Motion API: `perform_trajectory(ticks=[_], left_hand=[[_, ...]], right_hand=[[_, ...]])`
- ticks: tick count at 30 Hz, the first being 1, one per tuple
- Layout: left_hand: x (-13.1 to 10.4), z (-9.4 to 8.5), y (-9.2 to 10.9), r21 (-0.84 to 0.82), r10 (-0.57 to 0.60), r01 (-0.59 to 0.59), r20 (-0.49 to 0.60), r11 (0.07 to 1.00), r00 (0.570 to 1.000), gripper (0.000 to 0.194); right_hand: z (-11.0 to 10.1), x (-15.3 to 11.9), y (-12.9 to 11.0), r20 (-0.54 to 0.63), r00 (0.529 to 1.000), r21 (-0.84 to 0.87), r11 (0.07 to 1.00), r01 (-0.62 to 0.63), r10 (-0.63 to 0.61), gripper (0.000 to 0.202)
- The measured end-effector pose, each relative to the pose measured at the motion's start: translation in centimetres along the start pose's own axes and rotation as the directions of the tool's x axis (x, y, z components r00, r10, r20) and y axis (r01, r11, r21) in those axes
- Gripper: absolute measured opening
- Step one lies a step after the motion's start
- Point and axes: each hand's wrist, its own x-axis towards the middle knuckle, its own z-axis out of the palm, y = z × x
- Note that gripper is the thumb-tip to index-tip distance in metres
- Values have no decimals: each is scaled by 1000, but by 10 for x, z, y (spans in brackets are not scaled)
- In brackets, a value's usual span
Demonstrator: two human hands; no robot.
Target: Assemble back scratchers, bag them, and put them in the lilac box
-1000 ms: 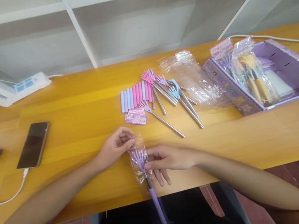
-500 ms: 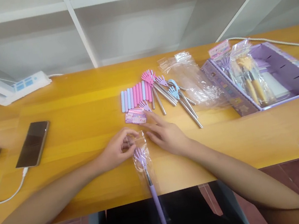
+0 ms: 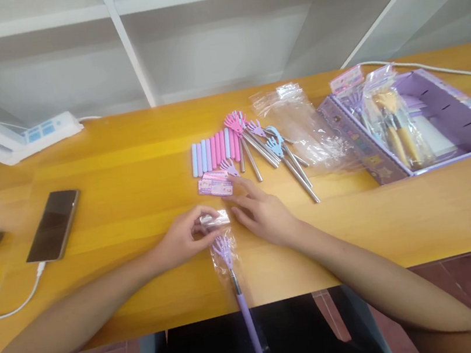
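Across the front edge of the table point(image 3: 112, 177) lies a purple scratcher point(image 3: 249, 322) inside a clear bag point(image 3: 215, 219), its handle sticking out past the edge. The left hand point(image 3: 180, 236) grips the bag near its mouth with thumb and curled fingers — probably so that it stays steady. The right hand point(image 3: 265, 213) is spread, its fingertips at the small cards point(image 3: 214, 188); if they touch one, I cannot tell. Farther back, coloured tubes point(image 3: 219, 149) and loose scratchers point(image 3: 275, 147) lie close together, it seems for easy reach — and a purple box point(image 3: 467, 100) stands at right. Compared with one second earlier, the right hand is farther forward.
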Motion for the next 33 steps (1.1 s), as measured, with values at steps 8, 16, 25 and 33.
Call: perform_trajectory(ticks=[8, 16, 25, 33], left_hand=[[0, -3, 8, -44, -49, 49, -3, 998, 999, 27], [0, -1, 1, -159, -18, 6, -80, 987, 997, 28], [1, -1, -13, -158, 97, -119, -144, 980, 985, 26], [1, -3, -17, -57, 180, -187, -107, 981, 978, 14]], right_hand=[[-1, -1, 0, 13, 1000, 29, 1000, -4, 4, 38], [-4, 0, 2, -122, 992, 174, 985, 1, 21, 43], [-12, 1, -7, -294, 943, 470, 883, 4, 153, 15], [-12, 0, -7, -197, 931, 736, 674, -66, 307, 17]])
